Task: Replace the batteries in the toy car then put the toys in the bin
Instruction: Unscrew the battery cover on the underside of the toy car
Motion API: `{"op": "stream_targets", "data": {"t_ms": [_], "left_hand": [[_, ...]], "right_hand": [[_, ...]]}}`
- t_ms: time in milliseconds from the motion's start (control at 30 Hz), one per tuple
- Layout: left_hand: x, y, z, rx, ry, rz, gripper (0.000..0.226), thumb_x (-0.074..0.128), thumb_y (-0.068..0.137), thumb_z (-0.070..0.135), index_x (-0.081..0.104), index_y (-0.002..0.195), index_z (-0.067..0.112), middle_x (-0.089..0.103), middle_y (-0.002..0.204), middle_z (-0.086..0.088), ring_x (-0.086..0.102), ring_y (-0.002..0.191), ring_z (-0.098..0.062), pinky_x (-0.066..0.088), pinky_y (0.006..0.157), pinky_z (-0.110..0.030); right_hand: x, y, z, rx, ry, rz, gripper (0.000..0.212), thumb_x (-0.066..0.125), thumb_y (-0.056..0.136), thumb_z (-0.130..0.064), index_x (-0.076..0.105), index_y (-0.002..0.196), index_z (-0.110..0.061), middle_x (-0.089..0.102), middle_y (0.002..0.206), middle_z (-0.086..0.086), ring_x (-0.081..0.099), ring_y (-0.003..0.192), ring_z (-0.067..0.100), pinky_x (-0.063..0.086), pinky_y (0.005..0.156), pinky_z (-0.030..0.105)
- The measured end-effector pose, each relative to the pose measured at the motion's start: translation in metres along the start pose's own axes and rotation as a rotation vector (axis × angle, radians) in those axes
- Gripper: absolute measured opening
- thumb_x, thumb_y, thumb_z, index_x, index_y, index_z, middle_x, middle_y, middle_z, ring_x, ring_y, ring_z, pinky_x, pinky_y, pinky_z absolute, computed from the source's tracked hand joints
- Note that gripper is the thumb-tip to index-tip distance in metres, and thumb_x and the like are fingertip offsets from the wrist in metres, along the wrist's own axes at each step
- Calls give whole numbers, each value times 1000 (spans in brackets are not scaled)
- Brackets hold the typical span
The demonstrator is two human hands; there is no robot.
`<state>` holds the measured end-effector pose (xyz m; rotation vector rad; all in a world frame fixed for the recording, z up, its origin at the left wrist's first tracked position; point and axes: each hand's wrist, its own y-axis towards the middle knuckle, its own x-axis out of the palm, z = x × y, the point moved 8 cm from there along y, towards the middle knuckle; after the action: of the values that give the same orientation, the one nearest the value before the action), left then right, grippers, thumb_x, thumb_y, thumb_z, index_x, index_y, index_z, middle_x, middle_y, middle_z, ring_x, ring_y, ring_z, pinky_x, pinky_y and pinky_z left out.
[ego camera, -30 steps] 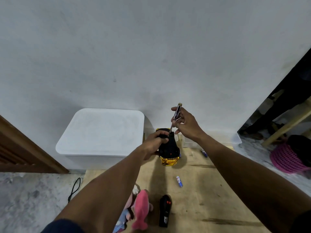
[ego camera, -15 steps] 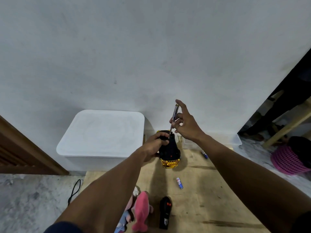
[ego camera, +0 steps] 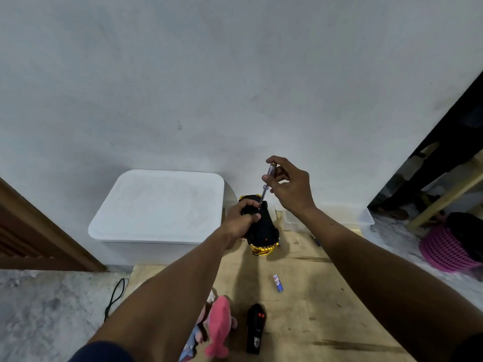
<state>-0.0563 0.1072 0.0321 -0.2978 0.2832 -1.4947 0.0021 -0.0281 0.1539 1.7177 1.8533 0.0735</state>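
My left hand (ego camera: 241, 220) grips a black and gold toy car (ego camera: 264, 232), held underside up above the wooden board. My right hand (ego camera: 290, 186) pinches the clear handle of a screwdriver (ego camera: 266, 185); its tip rests on the car's underside beside my left thumb. A blue and white battery (ego camera: 278, 282) lies loose on the board below the car. A second small blue battery (ego camera: 315, 240) lies near my right forearm. A black remote control (ego camera: 255, 327) and a pink plush toy (ego camera: 218, 326) lie near the bottom edge. The white bin (ego camera: 159, 207) stands to the left with its lid on.
The wooden board (ego camera: 300, 322) covers part of a grey stone floor. A clear shallow tub (ego camera: 347, 214) sits against the wall behind my right arm. A pink basket (ego camera: 444, 250) is at the right, a black cable (ego camera: 115, 296) at the left, a wooden door frame (ego camera: 39, 231) beyond.
My right hand has shifted its fingers on the screwdriver handle, turning it, while the tip stays on the car. My left hand and the car have barely moved.
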Motion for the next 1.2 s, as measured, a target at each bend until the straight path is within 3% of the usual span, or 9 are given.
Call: {"op": "stream_targets", "data": {"t_ms": [200, 333, 433, 567, 733, 833, 1033, 1200], "left_hand": [[-4, -1, 5, 19, 26, 27, 26, 62, 90, 4, 64, 101, 27, 64, 118, -9, 65, 101, -29, 58, 81, -50], [-1, -2, 2, 13, 33, 16, 27, 62, 90, 3, 64, 105, 25, 64, 114, -7, 64, 93, -24, 58, 80, -51], [2, -3, 0, 9, 28, 7, 28, 62, 90, 2, 63, 110, 22, 63, 110, -4, 62, 90, -22, 58, 81, -50], [1, -4, -2, -5, 11, 6, 29, 61, 92, 3, 62, 115, 20, 62, 110, -3, 63, 94, -23, 58, 82, -50], [-2, -3, -3, -1, 24, 20, 28, 61, 91, 2, 61, 114, 17, 62, 105, -3, 62, 87, -22, 56, 82, -56], [-2, -4, -5, -3, 13, 22, 28, 61, 90, 1, 60, 113, 17, 62, 109, -5, 62, 87, -21, 57, 81, -54], [4, -6, -8, -16, -27, -5, 27, 61, 91, 1, 60, 111, 19, 62, 117, -9, 63, 93, -25, 58, 80, -49], [1, -4, -1, -16, -49, -12, 27, 61, 92, 3, 63, 109, 23, 64, 114, -6, 65, 98, -27, 58, 82, -51]], "right_hand": [[-5, 0, -2, 2, 9, 25, 34, 80, 80, -14, 68, 111, -22, 67, 89, -1, 69, 71, 13, 56, 72, 26], [-1, 2, 0, 37, 40, 53, 31, 79, 80, -9, 73, 107, -23, 64, 84, 0, 66, 74, 22, 59, 72, 42], [3, 2, -3, 34, 13, 15, 34, 75, 82, -5, 73, 112, -21, 67, 86, 3, 63, 72, 20, 58, 80, 38], [-1, -1, -3, 34, 20, 26, 29, 82, 77, -11, 74, 103, -20, 67, 85, 3, 64, 69, 17, 58, 74, 34], [-3, 2, 7, 85, 36, 40, 31, 79, 78, -7, 75, 105, -21, 65, 79, -1, 65, 71, 28, 59, 73, 47], [0, 4, 6, 83, 13, -26, 36, 74, 82, -2, 73, 114, -19, 67, 81, -3, 66, 70, 23, 58, 82, 41], [12, 4, -10, 3, -3, -119, 36, 74, 81, -3, 74, 112, -21, 68, 89, 1, 64, 79, 20, 50, 76, 20], [3, 14, -9, -4, -16, -88, 41, 72, 85, -4, 69, 122, -22, 60, 88, -6, 58, 75, 9, 59, 74, 42]]}}
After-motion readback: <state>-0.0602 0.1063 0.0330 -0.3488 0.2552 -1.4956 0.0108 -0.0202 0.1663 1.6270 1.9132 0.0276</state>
